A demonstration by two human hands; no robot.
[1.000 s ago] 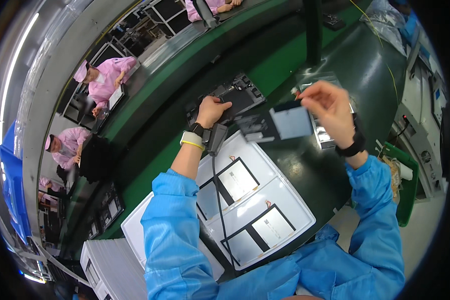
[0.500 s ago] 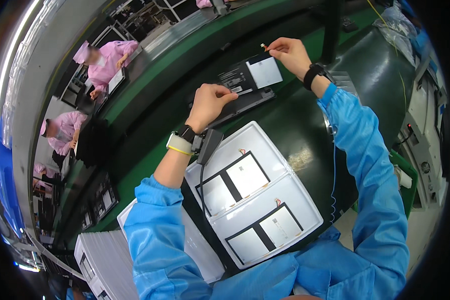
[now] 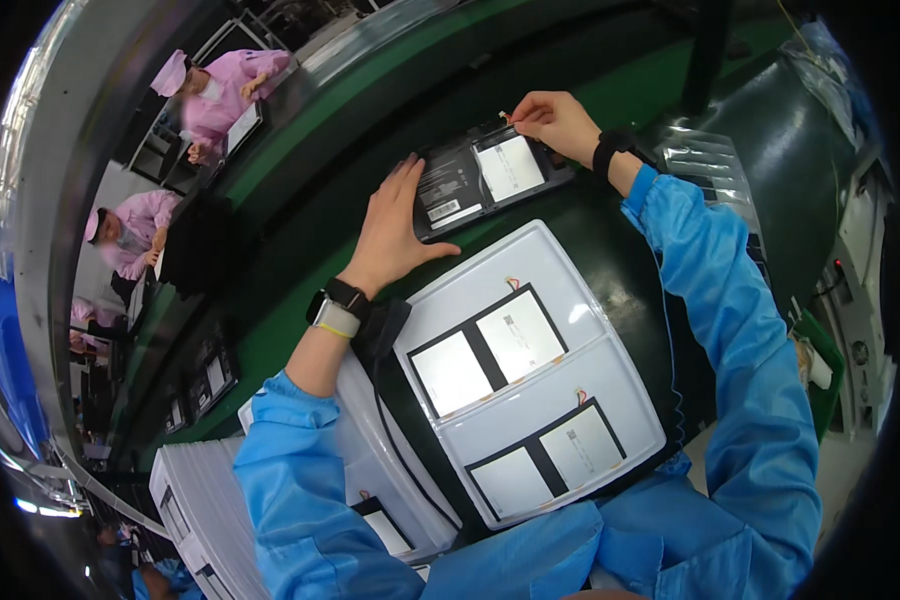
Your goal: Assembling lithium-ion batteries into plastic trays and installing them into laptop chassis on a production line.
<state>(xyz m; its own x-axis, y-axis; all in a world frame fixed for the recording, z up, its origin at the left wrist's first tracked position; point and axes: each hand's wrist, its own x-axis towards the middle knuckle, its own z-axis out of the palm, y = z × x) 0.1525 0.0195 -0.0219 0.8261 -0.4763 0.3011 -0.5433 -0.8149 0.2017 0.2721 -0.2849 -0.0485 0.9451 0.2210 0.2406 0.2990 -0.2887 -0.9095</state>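
Observation:
A flat battery pack, with one black labelled half and one white half, lies in a shallow black device casing at the upper middle. My right hand pinches its short connector cable at the far right end. At the casing's left end is my left hand, open, with the thumb stretched toward the near edge and the fingertips by the far left corner. Nearer to me, a white plastic tray holds two more battery packs, one per compartment, white and black with short coloured leads.
A stack of white trays stands at lower left. A dark cord hangs from my left wrist; a coiled blue cord runs near my right arm. Clear plastic trays lie at right. Co-workers in pink sit at far left.
The battery pack, tilted above the casing before, now lies in it. My left hand has opened and spread beside the casing. My right hand has come lower and left, still pinching the cable.

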